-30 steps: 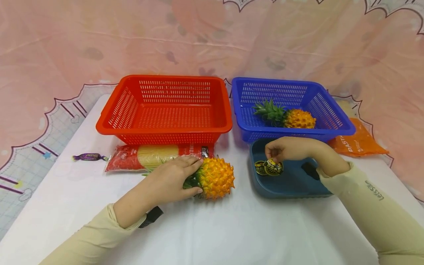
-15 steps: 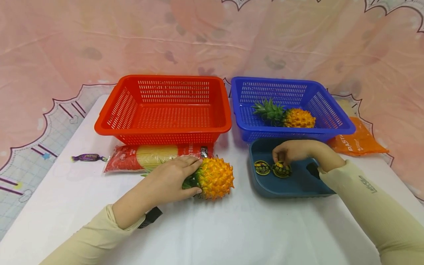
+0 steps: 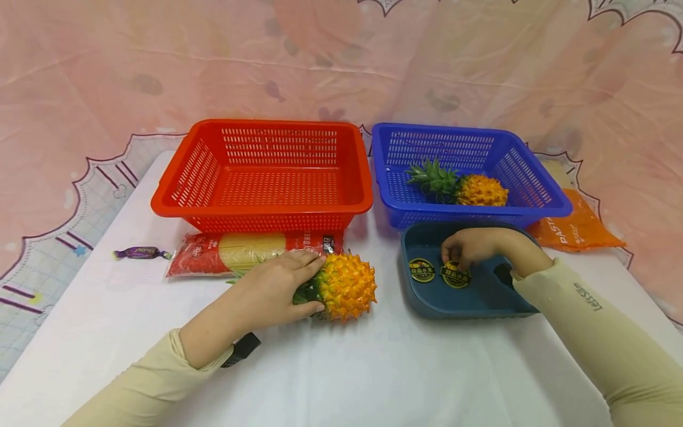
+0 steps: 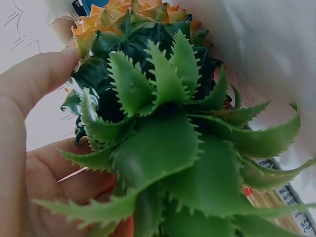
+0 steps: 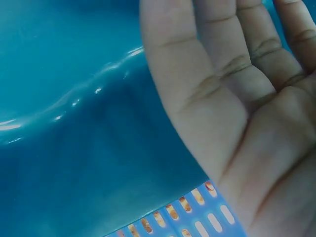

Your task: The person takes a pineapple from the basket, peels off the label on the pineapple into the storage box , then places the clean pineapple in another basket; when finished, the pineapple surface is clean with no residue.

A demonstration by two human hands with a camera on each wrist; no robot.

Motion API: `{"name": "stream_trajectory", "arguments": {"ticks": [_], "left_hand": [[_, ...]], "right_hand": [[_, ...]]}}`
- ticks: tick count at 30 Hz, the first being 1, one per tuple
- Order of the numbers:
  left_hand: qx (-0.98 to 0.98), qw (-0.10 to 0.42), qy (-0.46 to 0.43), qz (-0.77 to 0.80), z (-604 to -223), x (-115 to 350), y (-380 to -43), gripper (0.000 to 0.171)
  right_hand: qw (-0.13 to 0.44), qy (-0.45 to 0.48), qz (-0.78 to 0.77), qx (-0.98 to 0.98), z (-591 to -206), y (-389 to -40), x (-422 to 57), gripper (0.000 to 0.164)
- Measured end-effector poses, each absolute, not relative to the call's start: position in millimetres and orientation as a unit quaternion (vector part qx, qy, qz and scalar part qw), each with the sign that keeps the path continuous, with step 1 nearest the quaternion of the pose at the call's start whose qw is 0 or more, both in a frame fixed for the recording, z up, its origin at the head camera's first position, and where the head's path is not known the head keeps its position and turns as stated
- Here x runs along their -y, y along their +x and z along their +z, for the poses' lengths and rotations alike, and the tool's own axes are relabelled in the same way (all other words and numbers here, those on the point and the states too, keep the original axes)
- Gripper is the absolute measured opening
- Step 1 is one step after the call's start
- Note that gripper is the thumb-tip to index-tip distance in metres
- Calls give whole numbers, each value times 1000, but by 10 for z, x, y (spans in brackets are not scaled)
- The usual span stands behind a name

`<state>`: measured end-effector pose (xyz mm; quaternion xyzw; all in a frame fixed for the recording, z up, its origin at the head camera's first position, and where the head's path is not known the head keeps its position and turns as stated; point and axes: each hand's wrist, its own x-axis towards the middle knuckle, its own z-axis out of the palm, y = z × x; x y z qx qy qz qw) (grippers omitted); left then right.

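My left hand (image 3: 272, 287) grips an orange pineapple (image 3: 349, 287) lying on its side on the white table. In the left wrist view its toothed green leaves (image 4: 153, 153) fill the middle, with the thumb along one side. My right hand (image 3: 475, 249) reaches down into a dark teal basin (image 3: 469, 311). Its fingertips pinch the upper edge of a round black and gold label (image 3: 456, 276) at the basin floor. A matching label (image 3: 422, 270) lies to its left. In the right wrist view the palm (image 5: 276, 123) shows, but the fingertips and label are out of sight.
Behind stand a red basket (image 3: 261, 210) and a blue basket (image 3: 475, 212) with another pineapple (image 3: 482, 191) inside. A noodle packet (image 3: 253, 249) lies before the red one, a purple-wrapped candy (image 3: 141, 253) farther left. An orange pasta bag (image 3: 578, 225) lies at right.
My right hand has moved slightly right and down with the label, which was tilted over the other label and now lies beside it. My left hand stays on the pineapple.
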<state>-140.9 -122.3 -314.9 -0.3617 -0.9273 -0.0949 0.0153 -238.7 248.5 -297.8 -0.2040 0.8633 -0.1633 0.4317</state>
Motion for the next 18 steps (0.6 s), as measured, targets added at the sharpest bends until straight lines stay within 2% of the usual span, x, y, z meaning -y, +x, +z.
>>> {"name": "stream_trajectory", "arguments": {"ticks": [7,18], "left_hand": [[927,16,-363,-96,-3147,1223,-1407,72],[927,17,-362,-93,-3135,1220,-1403,71]], "right_hand": [[386,-214,-131,-888,-2972,-2392,-2499,37],[355,-219,-150,-896,-2888,-2326,-2480,38]]}}
